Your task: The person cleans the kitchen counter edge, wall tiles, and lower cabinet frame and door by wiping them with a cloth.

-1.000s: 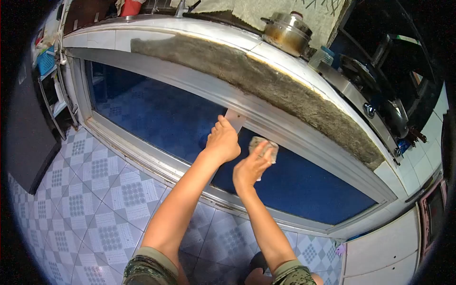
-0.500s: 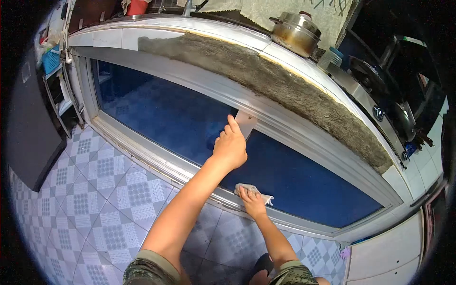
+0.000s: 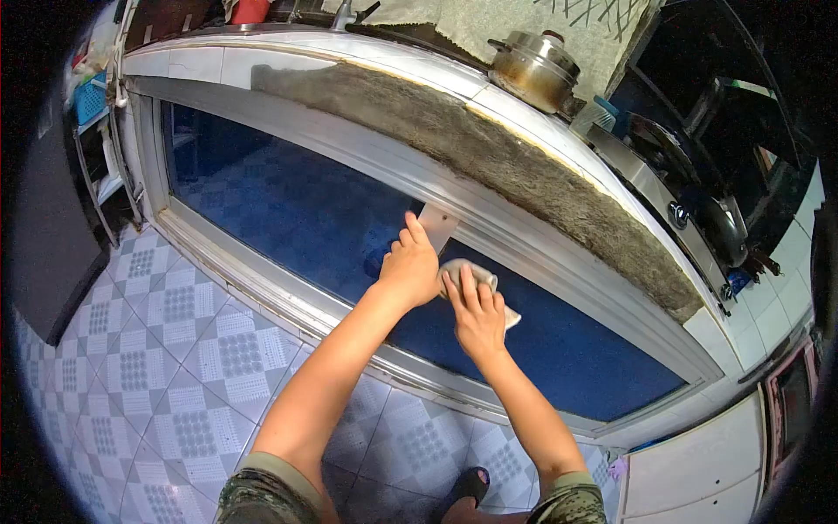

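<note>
Left hand (image 3: pixel 410 266) is curled shut around the metal handle (image 3: pixel 436 225) on the blue glass door (image 3: pixel 288 210), thumb pointing up toward 12 o'clock. From where I'm watching, the right hand (image 3: pixel 476 310) sits just at its 3 o'clock, fingers spread flat, pressing a pale cloth (image 3: pixel 489 293) against the glass. Cloth pokes out past the fingertips toward 2 o'clock. Up on the counter (image 3: pixel 367 52), around 1 o'clock, there's a steel pot (image 3: pixel 534 65), stove (image 3: pixel 690 188) further right.

Crumpled pale cloth (image 3: pixel 483 288) — against blue panel (image 3: pixel 559 349)
</note>
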Demonstrator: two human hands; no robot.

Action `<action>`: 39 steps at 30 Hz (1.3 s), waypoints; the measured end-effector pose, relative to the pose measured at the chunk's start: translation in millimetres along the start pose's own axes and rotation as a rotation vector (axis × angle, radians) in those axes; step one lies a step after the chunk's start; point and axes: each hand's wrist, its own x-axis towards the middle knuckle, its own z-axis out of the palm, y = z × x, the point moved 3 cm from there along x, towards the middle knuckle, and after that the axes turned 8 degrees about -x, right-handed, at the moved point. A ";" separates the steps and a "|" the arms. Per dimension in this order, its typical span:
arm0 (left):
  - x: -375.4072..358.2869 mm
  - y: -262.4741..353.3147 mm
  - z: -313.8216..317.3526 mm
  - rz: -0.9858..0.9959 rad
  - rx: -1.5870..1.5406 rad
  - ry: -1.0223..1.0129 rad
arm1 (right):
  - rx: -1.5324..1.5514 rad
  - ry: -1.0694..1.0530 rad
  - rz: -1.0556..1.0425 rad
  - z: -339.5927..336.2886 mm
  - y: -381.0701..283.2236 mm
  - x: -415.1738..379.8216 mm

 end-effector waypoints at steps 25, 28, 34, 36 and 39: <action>-23.9 -2.2 -35.4 0.190 -0.581 -0.703 | 2.356 -0.442 0.952 -85.9 59.4 5.9; -32.9 24.0 -29.6 0.270 -0.848 -0.924 | 2.412 -0.360 0.896 -89.6 76.5 10.7; -47.0 57.6 -43.5 0.418 -0.972 -0.810 | 2.361 -0.202 0.923 -105.2 83.6 19.1; -41.0 56.1 -30.1 0.371 -0.964 -0.768 | 2.229 -0.237 0.908 -104.5 81.2 19.9; -37.5 51.0 -11.3 0.346 -1.001 -0.682 | 1.980 -0.289 0.907 -101.8 77.2 22.9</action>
